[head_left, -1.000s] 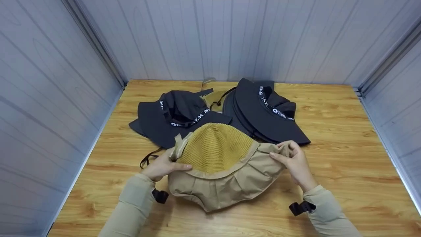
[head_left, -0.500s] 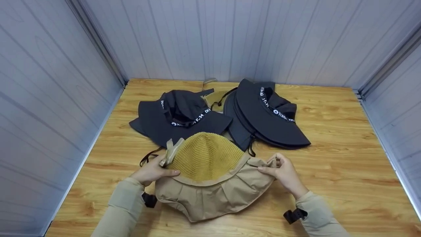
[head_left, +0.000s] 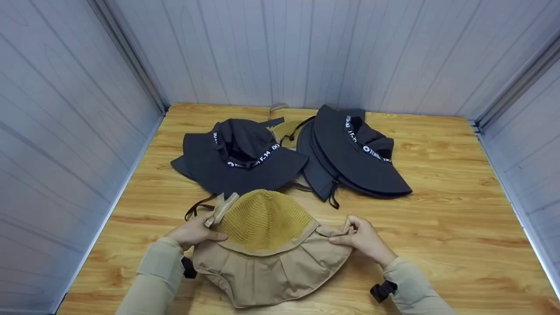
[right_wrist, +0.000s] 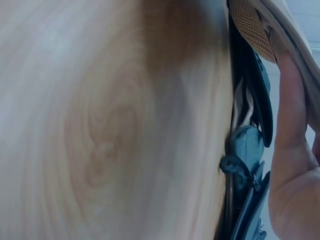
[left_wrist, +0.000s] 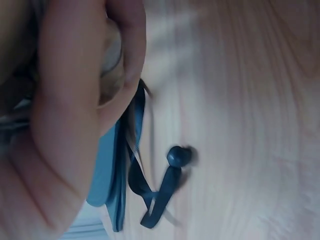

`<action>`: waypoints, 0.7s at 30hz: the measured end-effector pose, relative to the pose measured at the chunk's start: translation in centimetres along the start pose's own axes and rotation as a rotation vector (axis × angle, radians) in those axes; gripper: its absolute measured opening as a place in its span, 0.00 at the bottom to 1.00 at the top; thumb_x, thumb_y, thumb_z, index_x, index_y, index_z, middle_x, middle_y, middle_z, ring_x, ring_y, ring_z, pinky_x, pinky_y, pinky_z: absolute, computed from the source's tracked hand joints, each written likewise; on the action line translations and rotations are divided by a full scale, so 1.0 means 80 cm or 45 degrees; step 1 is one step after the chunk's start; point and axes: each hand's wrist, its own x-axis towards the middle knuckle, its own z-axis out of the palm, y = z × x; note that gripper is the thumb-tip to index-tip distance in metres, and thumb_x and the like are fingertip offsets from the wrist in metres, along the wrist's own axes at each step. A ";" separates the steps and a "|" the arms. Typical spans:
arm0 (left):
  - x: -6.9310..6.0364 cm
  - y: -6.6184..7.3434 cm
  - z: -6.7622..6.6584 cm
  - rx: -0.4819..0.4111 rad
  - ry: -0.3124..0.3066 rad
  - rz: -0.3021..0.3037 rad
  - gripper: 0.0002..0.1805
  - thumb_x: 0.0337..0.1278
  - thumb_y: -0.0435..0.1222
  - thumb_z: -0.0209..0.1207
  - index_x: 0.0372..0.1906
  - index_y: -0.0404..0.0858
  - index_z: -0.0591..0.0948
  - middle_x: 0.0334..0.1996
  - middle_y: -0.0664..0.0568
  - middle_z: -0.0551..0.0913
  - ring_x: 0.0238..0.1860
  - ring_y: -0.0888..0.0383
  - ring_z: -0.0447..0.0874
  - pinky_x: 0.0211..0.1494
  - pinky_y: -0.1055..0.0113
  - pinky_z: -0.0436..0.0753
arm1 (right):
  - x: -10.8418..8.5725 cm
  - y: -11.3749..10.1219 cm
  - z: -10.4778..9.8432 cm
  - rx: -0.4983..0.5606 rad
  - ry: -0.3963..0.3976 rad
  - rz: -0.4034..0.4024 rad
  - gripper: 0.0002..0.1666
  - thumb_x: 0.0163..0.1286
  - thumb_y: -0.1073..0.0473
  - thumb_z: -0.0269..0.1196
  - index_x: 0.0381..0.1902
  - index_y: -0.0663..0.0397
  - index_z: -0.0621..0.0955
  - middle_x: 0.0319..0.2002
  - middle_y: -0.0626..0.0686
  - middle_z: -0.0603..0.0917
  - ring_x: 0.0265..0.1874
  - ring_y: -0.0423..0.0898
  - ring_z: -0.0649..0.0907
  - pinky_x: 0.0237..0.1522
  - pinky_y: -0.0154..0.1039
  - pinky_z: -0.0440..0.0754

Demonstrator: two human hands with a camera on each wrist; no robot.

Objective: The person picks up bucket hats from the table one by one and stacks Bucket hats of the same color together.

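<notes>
A sun hat (head_left: 271, 275) with a mustard knitted crown and a pleated beige brim spans the space between both hands near the table's front. My left hand (head_left: 194, 232) grips its left side, thumb lying over the crown's lower edge beside a pale strap. On the other side my right hand (head_left: 365, 238) pinches the brim's right end between thumb and fingers. In the right wrist view the brim (right_wrist: 295, 40) runs along the right hand (right_wrist: 295, 165). The left wrist view shows the left hand (left_wrist: 70, 100) close up, its fingers curled round fabric.
Behind lies a dark bucket hat (head_left: 245, 157) with a lettered band. To its right are stacked dark brimmed hats (head_left: 358, 157) with a cord. A bit of another mustard hat (head_left: 286, 130) shows between them. Panel walls enclose the wooden table (head_left: 459, 210) at the back and sides.
Both hands have carried the mustard and beige hat toward the front and a little left, uncovering more of the dark hats behind. The dark hats stay where they were.
</notes>
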 end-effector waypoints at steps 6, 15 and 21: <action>-0.001 -0.010 -0.006 0.024 0.020 -0.050 0.25 0.56 0.33 0.69 0.56 0.27 0.75 0.44 0.51 0.82 0.42 0.60 0.79 0.49 0.68 0.77 | 0.004 0.006 0.012 -0.032 -0.009 -0.050 0.22 0.51 0.66 0.77 0.25 0.65 0.71 0.23 0.45 0.71 0.17 0.34 0.67 0.21 0.27 0.66; 0.000 -0.030 -0.007 0.132 0.133 -0.132 0.34 0.55 0.34 0.69 0.65 0.27 0.71 0.54 0.40 0.80 0.53 0.50 0.77 0.64 0.52 0.72 | 0.006 0.020 0.017 0.043 -0.106 0.040 0.21 0.55 0.64 0.75 0.31 0.69 0.73 0.33 0.47 0.82 0.29 0.38 0.85 0.31 0.29 0.80; 0.000 -0.035 -0.010 0.195 0.187 -0.277 0.47 0.57 0.38 0.69 0.75 0.26 0.56 0.69 0.27 0.64 0.69 0.32 0.63 0.73 0.39 0.63 | 0.007 0.025 0.019 -0.022 -0.103 0.064 0.20 0.55 0.60 0.76 0.33 0.65 0.76 0.32 0.47 0.83 0.24 0.40 0.81 0.27 0.32 0.80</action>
